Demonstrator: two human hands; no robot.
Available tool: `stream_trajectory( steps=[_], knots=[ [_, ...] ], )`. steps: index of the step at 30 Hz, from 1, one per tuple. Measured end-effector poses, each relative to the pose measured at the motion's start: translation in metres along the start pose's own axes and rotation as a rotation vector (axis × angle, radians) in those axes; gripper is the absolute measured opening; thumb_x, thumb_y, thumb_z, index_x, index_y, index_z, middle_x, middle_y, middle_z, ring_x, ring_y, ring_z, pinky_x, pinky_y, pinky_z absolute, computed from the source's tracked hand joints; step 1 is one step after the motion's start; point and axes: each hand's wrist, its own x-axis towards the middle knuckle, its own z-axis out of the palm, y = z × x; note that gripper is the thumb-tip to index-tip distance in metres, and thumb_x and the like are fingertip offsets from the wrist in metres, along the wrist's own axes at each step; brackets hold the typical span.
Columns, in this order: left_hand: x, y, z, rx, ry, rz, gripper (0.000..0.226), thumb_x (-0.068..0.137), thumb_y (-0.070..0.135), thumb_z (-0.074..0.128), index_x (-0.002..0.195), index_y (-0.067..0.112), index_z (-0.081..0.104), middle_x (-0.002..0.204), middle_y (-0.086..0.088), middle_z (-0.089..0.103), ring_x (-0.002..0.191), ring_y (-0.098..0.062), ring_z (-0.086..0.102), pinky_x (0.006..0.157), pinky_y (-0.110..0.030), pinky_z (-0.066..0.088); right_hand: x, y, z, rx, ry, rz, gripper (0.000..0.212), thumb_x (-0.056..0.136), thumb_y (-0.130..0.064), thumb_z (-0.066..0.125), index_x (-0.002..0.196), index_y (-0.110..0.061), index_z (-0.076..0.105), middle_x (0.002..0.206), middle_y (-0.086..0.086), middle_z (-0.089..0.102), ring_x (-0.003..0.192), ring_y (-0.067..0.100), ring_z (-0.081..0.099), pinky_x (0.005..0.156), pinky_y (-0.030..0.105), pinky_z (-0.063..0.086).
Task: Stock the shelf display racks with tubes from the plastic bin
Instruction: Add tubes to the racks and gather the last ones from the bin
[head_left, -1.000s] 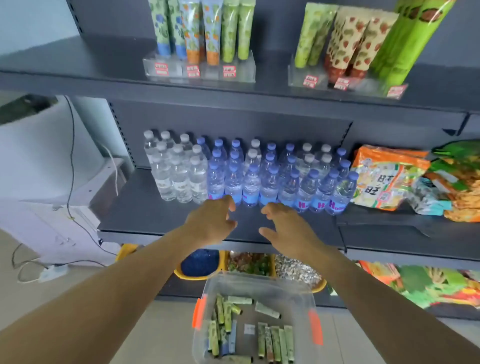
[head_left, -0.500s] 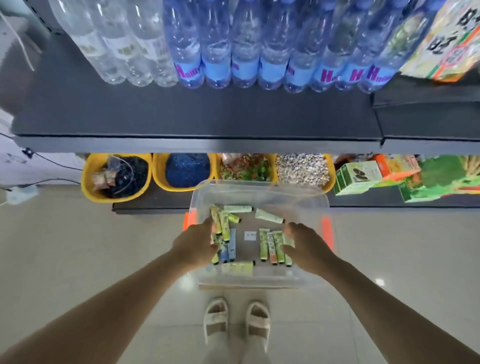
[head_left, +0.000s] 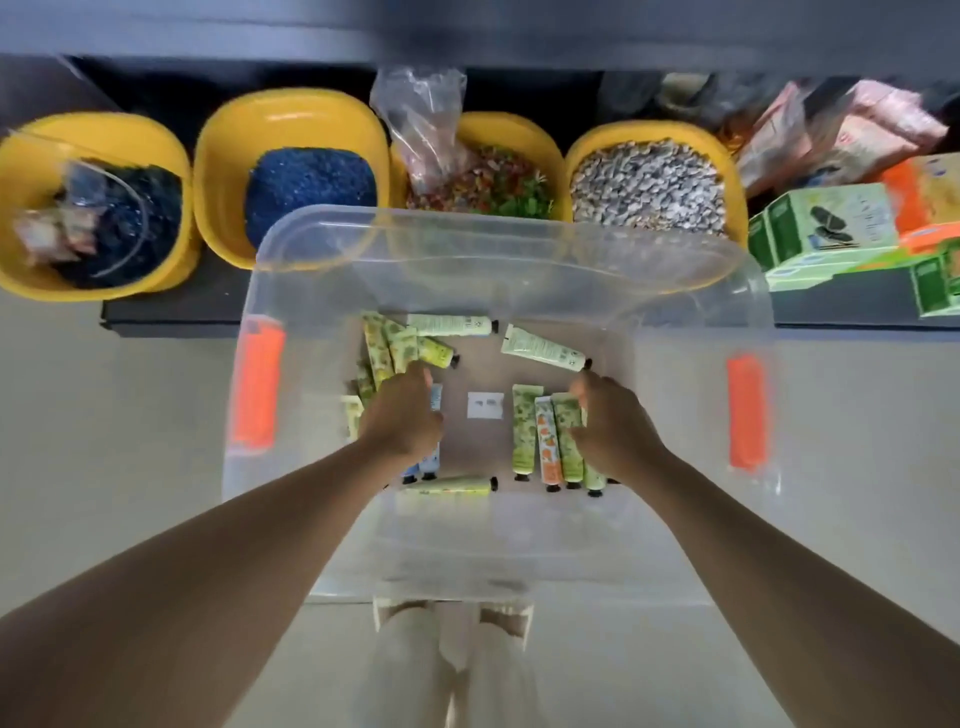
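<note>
A clear plastic bin (head_left: 498, 234) with orange latches (head_left: 257, 384) stands on the floor below me. Several green, orange and blue tubes lie on its bottom. My left hand (head_left: 402, 415) is down in the bin over the left cluster of green tubes (head_left: 387, 348); its fingers curl onto them and the fingertips are hidden. My right hand (head_left: 613, 431) covers the right end of a row of tubes (head_left: 524, 431), with thumb and curled fingers around a green tube (head_left: 569, 441). Two pale tubes (head_left: 543, 348) lie loose at the far side. The display racks are out of view.
Yellow bowls (head_left: 291, 130) of blue, mixed and grey granules line the bottom shelf behind the bin. Green boxes (head_left: 826, 228) and snack bags sit at the right. A dark shelf edge (head_left: 467, 31) hangs overhead. My sandalled feet (head_left: 452, 623) stand just behind the bin.
My view dropped from the upper shelves to the bin. Both hands came down from the bottle shelf and reached into the bin onto the tubes.
</note>
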Motion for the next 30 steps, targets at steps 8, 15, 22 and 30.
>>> stream_trajectory(
  steps=[8, 15, 22, 30],
  knots=[
    [0.02, 0.031, 0.074, -0.13, -0.127, 0.051, 0.043, 0.079, 0.017, 0.071, 0.116, 0.008, 0.05, 0.11, -0.012, 0.064, 0.103, -0.029, 0.06, 0.087, -0.039, 0.051, 0.028, 0.034, 0.019, -0.137, -0.026, -0.031, 0.069, 0.076, -0.008, 0.071, 0.135, -0.02, 0.039, 0.133, 0.003, 0.043, 0.121, 0.025, 0.039, 0.093, 0.033, 0.036],
    [0.021, 0.063, 0.109, -0.132, -0.021, -0.083, 0.043, 0.075, 0.006, 0.07, 0.103, 0.013, 0.038, 0.096, -0.007, 0.059, 0.091, -0.028, 0.059, 0.064, -0.032, 0.038, 0.041, 0.034, 0.033, -0.308, 0.026, -0.11, 0.072, 0.068, -0.023, 0.077, 0.13, -0.018, 0.04, 0.13, 0.005, 0.042, 0.123, 0.026, 0.034, 0.104, 0.038, 0.024],
    [0.02, 0.059, 0.1, -0.114, -0.116, -0.078, 0.012, 0.076, 0.013, 0.062, 0.088, 0.011, 0.059, 0.097, -0.007, 0.066, 0.091, -0.025, 0.061, 0.067, -0.031, 0.047, 0.043, 0.027, 0.026, -0.245, -0.02, -0.134, 0.045, 0.071, -0.02, 0.073, 0.11, -0.016, 0.051, 0.11, 0.003, 0.055, 0.114, 0.024, 0.043, 0.093, 0.033, 0.027],
    [0.0, 0.041, 0.053, -0.293, -0.142, -0.094, 0.036, 0.082, 0.008, 0.055, 0.117, 0.016, 0.051, 0.118, -0.004, 0.061, 0.1, -0.022, 0.059, 0.076, -0.03, 0.048, 0.012, 0.011, -0.013, 0.096, 0.002, -0.082, 0.034, 0.082, -0.014, 0.064, 0.114, -0.009, 0.053, 0.1, 0.013, 0.059, 0.09, 0.032, 0.058, 0.075, 0.034, 0.049]
  ],
)
